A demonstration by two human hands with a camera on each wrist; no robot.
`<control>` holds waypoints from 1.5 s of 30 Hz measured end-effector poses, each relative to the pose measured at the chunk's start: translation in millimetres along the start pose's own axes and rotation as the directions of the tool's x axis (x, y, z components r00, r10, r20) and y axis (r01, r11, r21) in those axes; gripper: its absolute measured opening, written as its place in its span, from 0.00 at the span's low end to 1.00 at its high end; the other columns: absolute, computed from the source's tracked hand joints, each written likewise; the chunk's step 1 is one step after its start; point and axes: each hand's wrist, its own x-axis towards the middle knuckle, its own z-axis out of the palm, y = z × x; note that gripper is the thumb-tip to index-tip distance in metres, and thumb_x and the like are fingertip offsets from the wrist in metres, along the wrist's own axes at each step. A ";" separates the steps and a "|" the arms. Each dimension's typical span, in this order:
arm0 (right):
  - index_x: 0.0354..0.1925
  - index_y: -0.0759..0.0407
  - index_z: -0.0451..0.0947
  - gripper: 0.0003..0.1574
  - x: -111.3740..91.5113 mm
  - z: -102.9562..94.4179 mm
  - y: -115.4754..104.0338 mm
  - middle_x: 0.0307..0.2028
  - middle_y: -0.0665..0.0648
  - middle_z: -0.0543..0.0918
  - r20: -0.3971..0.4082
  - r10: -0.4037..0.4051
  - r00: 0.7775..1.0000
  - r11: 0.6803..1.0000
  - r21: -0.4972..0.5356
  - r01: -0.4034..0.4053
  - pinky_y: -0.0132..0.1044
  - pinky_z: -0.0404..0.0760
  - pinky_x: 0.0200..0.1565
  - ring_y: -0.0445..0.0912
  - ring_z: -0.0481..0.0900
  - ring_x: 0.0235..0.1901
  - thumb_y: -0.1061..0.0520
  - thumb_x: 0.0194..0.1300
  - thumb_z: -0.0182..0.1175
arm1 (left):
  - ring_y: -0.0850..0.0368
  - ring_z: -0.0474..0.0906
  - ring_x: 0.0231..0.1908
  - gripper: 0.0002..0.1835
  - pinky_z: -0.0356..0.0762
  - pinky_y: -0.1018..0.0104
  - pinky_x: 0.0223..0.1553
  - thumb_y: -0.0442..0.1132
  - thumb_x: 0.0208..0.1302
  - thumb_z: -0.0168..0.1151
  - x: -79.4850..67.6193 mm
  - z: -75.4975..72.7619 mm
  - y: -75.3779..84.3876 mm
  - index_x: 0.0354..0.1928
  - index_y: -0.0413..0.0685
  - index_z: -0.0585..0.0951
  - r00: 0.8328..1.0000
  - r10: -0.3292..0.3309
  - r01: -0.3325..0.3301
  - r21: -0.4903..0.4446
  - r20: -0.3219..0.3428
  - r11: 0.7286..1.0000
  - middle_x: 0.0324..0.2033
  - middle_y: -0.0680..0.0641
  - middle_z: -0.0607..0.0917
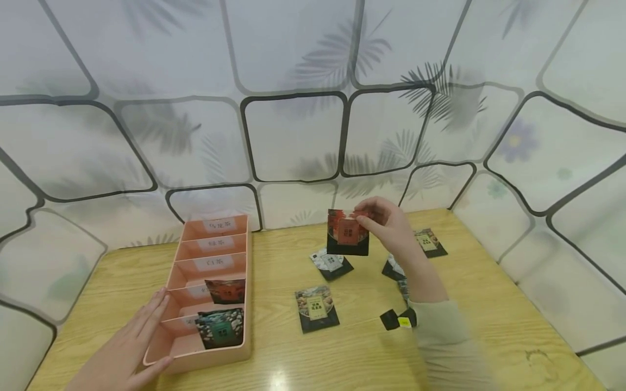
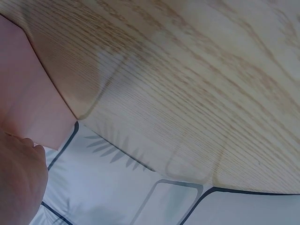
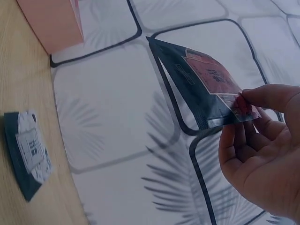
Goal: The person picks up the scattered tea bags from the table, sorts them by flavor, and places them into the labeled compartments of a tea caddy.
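Note:
My right hand [image 1: 391,231] pinches a red and black sachet [image 1: 348,234] by its upper corner, between thumb and fingers. In the right wrist view the sachet [image 3: 206,82] hangs raised in front of the patterned wall. At the left stands a pink divided box [image 1: 210,359] with labelled compartments. My left hand [image 1: 119,347] lies along its left side with fingers extended, the thumb near the front wall. A green and black sachet [image 1: 221,329] sits in the nearest compartment, and another red sachet [image 1: 227,291] in the one behind it.
On the wooden table [image 1: 279,353] lie a yellow-labelled sachet [image 1: 316,309], a white and black sachet [image 1: 330,263] and another yellow-labelled one [image 1: 430,243] at the right. Small black pieces [image 1: 389,319] lie beside the right forearm, which partly hides more sachets. A patterned fabric wall [image 1: 293,141] encloses the table.

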 end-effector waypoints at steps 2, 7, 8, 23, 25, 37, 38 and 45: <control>0.57 0.70 0.78 0.14 1.5 11.5 -3.7 0.44 0.41 0.86 0.015 -0.012 1.000 1.000 0.016 0.011 0.28 0.83 0.46 0.36 0.84 0.43 0.64 0.78 0.61 | 0.82 0.20 0.78 0.65 0.22 0.94 0.67 0.59 0.59 0.77 0.2 0.6 -0.1 0.87 0.47 0.45 1.000 -0.005 0.005 0.001 0.005 1.000 0.87 0.49 0.44; 0.55 0.69 0.79 0.12 4.2 40.9 -11.3 0.47 0.56 0.87 0.046 -0.058 0.997 0.997 0.045 0.056 0.30 0.84 0.41 0.37 0.84 0.39 0.66 0.76 0.62 | 0.83 0.20 0.77 0.66 0.22 0.95 0.66 0.59 0.59 0.77 0.4 1.3 -0.4 0.87 0.48 0.45 1.000 -0.012 0.012 0.003 0.009 1.000 0.87 0.49 0.45; 0.54 0.69 0.80 0.11 4.9 46.8 -12.1 0.47 0.59 0.87 0.054 -0.069 0.996 0.996 0.052 0.066 0.30 0.84 0.40 0.37 0.83 0.38 0.67 0.76 0.62 | 0.83 0.20 0.77 0.66 0.22 0.95 0.66 0.60 0.59 0.77 0.5 1.3 -0.3 0.87 0.48 0.44 1.000 -0.015 0.015 0.004 0.012 1.000 0.87 0.49 0.44; 0.50 0.65 0.83 0.09 7.2 122.1 -25.8 0.47 0.66 0.87 0.143 -0.166 0.976 0.986 0.048 0.160 0.39 0.88 0.47 0.45 0.86 0.41 0.67 0.74 0.63 | 0.84 0.19 0.76 0.65 0.21 0.95 0.66 0.60 0.60 0.76 1.9 0.9 -1.4 0.87 0.48 0.44 0.999 -0.023 0.023 0.002 0.029 1.000 0.87 0.49 0.45; 0.50 0.65 0.83 0.09 7.0 131.0 -25.4 0.46 0.66 0.87 0.148 -0.174 0.973 0.985 0.042 0.170 0.39 0.87 0.49 0.46 0.86 0.42 0.66 0.74 0.64 | 0.85 0.19 0.76 0.65 0.21 0.95 0.66 0.60 0.60 0.76 1.7 1.3 -1.5 0.87 0.48 0.44 0.999 -0.023 0.023 0.005 0.033 1.000 0.87 0.48 0.45; 0.51 0.61 0.84 0.09 1.2 186.1 -19.1 0.46 0.62 0.89 0.172 -0.193 0.966 0.981 0.051 0.187 0.29 0.84 0.47 0.44 0.86 0.42 0.64 0.73 0.66 | 0.86 0.18 0.75 0.66 0.19 0.95 0.66 0.61 0.60 0.75 0.5 2.3 0.6 0.87 0.48 0.44 0.998 -0.047 0.047 0.012 0.040 0.999 0.87 0.48 0.45; 0.50 0.61 0.84 0.09 1.0 190.6 -18.5 0.46 0.62 0.89 0.173 -0.196 0.965 0.980 0.054 0.190 0.29 0.84 0.47 0.44 0.86 0.42 0.64 0.73 0.66 | 0.85 0.18 0.75 0.66 0.19 0.95 0.66 0.62 0.60 0.75 0.6 2.3 0.7 0.87 0.48 0.44 0.998 -0.046 0.046 0.012 0.037 0.999 0.87 0.48 0.45; 0.50 0.62 0.83 0.08 -1.6 215.1 -18.3 0.46 0.62 0.89 0.189 -0.203 0.961 0.979 0.072 0.193 0.25 0.83 0.45 0.41 0.84 0.40 0.64 0.73 0.67 | 0.82 0.20 0.78 0.67 0.21 0.94 0.68 0.60 0.58 0.77 0.4 2.5 -1.9 0.87 0.46 0.44 1.000 0.006 -0.006 0.010 0.000 1.000 0.87 0.51 0.41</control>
